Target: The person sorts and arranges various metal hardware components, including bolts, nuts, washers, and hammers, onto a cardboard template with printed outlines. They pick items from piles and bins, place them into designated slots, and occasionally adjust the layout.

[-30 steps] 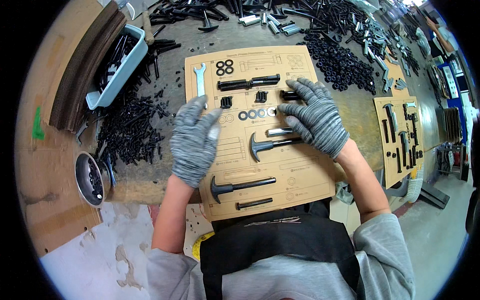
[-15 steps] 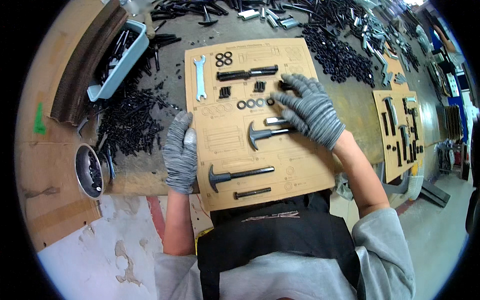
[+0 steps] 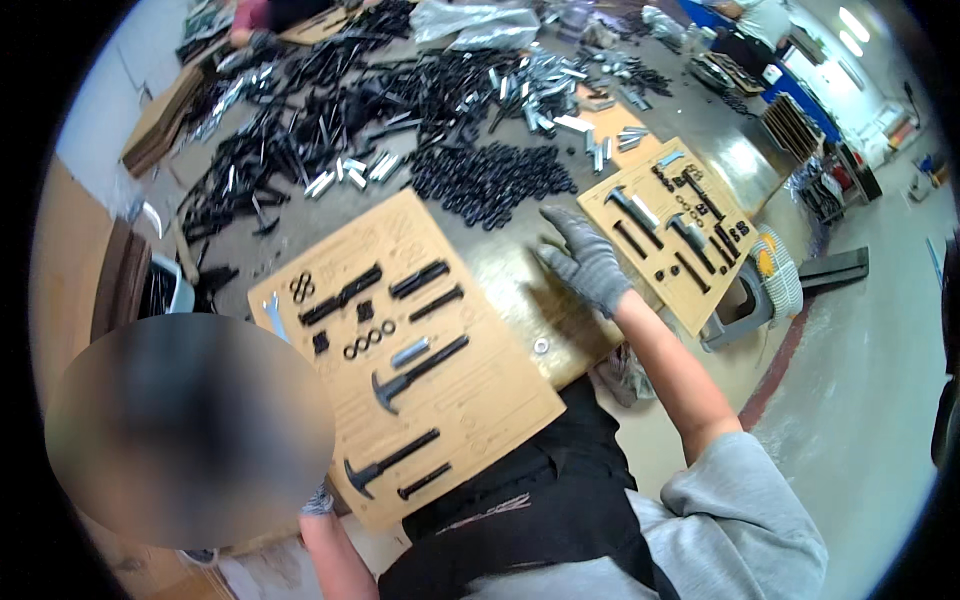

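Note:
In front of me lies a printed cardboard layout board (image 3: 500, 400). On it are two black T-shaped parts (image 3: 395, 385), black bolts (image 3: 425, 481), black rods (image 3: 345, 297), a row of washers (image 3: 370, 340), a silver tube (image 3: 410, 352) and a light blue open-end wrench (image 3: 274, 315). My right hand (image 3: 592, 265), in a grey glove, is off the board's right side, fingers apart and holding nothing. Of my left hand (image 3: 318, 500) only a bit of glove shows by the board's lower left edge; a blurred oval hides its fingers.
A second filled board (image 3: 690, 300) lies to the right, beside a white and yellow basket (image 3: 778, 270). Beyond are heaps of black nuts (image 3: 490, 185), black rods and silver tubes (image 3: 380, 165). One washer (image 3: 542, 346) lies by the board. Another person's arm (image 3: 243, 30) shows far left.
My view has swung right, so the board appears farther left and tilted. My right hand has left the board and moved right, uncovering black bolts at its upper right.

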`<state>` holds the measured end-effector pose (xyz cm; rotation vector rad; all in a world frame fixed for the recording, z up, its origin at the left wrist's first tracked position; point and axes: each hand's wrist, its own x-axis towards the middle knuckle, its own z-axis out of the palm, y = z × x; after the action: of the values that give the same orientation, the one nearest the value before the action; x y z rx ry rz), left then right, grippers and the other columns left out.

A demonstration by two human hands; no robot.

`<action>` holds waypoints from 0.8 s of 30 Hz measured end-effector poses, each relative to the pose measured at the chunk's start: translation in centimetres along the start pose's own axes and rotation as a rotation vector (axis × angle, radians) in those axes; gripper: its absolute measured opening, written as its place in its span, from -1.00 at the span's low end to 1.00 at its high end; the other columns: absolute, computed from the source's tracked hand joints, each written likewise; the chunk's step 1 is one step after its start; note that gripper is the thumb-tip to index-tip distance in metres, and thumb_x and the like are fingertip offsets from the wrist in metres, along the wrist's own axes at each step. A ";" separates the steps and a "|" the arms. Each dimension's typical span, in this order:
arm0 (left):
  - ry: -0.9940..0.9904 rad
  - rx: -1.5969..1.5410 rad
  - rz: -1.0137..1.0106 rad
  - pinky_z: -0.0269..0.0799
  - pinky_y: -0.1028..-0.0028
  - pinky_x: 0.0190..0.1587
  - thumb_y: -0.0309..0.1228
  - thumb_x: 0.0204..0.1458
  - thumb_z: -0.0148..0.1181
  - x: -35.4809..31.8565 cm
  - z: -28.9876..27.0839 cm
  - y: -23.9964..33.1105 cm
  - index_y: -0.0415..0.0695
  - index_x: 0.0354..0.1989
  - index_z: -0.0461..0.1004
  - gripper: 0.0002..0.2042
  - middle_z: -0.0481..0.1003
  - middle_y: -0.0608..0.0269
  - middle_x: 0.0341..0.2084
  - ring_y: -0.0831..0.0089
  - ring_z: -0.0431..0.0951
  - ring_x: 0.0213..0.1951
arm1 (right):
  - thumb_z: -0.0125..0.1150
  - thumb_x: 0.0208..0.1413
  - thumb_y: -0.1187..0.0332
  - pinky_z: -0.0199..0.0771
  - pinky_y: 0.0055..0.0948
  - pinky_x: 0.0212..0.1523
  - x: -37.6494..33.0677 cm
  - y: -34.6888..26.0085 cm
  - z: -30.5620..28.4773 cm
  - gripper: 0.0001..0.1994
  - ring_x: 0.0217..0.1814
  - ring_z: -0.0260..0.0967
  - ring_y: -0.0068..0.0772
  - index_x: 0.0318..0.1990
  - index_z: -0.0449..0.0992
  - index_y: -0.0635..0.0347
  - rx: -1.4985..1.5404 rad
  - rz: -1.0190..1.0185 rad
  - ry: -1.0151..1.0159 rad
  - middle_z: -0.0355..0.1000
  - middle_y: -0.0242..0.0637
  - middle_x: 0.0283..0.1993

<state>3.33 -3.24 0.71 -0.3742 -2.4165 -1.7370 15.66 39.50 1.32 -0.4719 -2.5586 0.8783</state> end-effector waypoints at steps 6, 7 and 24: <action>-0.163 0.002 0.264 0.08 0.28 0.29 -0.34 0.20 -0.02 3.6 9.4 12.5 -0.20 0.01 0.48 -0.70 0.38 0.06 0.11 0.24 0.28 0.22 | 0.21 0.03 0.18 0.20 -0.19 0.26 10.2 4.1 -1.0 -0.54 0.27 0.16 0.02 0.12 0.41 0.05 -0.317 -0.127 0.029 0.25 -0.05 0.22; -0.168 0.054 0.258 0.10 0.29 0.28 -0.34 0.20 -0.02 3.4 8.7 13.2 -0.20 0.00 0.49 -0.71 0.39 0.07 0.10 0.24 0.31 0.20 | 0.18 0.03 0.21 0.30 -0.17 0.18 11.9 4.1 -0.9 -0.58 0.15 0.29 -0.01 0.07 0.45 0.04 -0.373 -0.122 0.104 0.35 -0.06 0.11; 0.303 -0.015 -0.388 0.29 0.65 -0.42 -0.23 0.15 0.13 -1.0 -3.0 -1.8 -0.14 -0.15 0.56 -0.74 0.48 0.45 -0.49 0.66 0.37 -0.49 | 0.09 0.07 0.34 0.47 -0.24 -0.13 24.7 22.7 -7.9 -0.66 -0.16 0.44 -0.19 0.03 0.44 0.11 -0.504 0.036 0.151 0.50 -0.17 -0.16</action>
<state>3.69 -6.77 -0.20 0.3584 -2.3611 -1.7921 2.14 71.09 -1.14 -0.6991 -2.6198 0.1835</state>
